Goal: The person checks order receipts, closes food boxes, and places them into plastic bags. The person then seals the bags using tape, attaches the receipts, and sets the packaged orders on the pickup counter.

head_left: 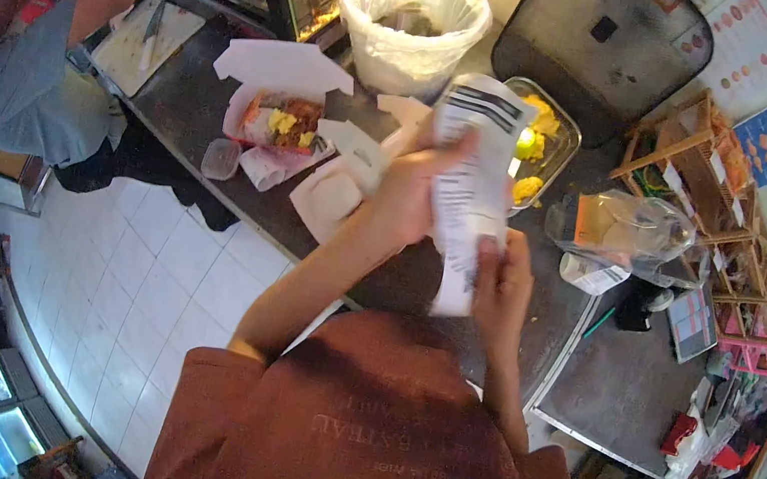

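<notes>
A long strip of white printed paper, like a receipt, is held up over the counter. My left hand grips its left side with the fingers closed. Lower down, my right hand pinches its right edge. Just left of my left hand lies an open white takeaway box. Beyond that, another open box contains browned food with yellow pieces. Partly behind the paper is a metal tray with yellow food and a green round thing.
A lined white bucket stands at the back. To the right are a clear plastic bag, a white paper roll, a tablet and wooden racks. At the far left, another person reaches toward a display case, near a cutting board.
</notes>
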Demonstrator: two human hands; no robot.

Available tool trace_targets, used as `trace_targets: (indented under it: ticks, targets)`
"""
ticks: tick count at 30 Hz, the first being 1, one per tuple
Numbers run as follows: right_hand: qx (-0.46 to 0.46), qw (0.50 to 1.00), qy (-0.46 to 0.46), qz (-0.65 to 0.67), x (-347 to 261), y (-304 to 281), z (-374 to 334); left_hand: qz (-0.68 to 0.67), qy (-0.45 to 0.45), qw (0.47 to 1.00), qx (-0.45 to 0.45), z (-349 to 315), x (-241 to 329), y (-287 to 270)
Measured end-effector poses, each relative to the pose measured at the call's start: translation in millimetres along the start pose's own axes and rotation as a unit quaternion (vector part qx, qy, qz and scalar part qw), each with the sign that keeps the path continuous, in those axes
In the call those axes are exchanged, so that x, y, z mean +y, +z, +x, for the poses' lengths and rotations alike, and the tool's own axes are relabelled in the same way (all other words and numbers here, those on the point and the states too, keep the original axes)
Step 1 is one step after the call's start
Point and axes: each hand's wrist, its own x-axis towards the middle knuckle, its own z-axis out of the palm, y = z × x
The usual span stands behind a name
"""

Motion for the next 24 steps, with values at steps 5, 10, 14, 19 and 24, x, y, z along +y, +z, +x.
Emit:
trace_targets:
  ticks: [5,10,14,19,24]
  targets:
    - [0.099,0.991,0.056,-0.074,90.9,-46.5,-42.6,0.109,0.230,0.966,0.030,27.5,-102.2,-0.9]
    - [0.087,0.944,0.171,-0.270,207.4,-64.6,-110.7,0.770,0.219,0.571,-0.185,-13.4,-204.9,-71.1]
    - [0.044,0.923,0.242,-0.297,218.3,-89.8,-117.3,0.796,0.062,0.561,-0.217,-48.1,-247.2,-123.3]
    - [0.258,0.838,0.250,-0.410,275.5,-207.5,-82.8,0.823,0.039,0.514,-0.240,-39.0,-238.5,-116.2]
    - [0.301,0.820,0.113,-0.473,342.9,-281.6,-68.8,0.823,0.003,0.507,-0.257,-25.9,-242.1,-99.7]
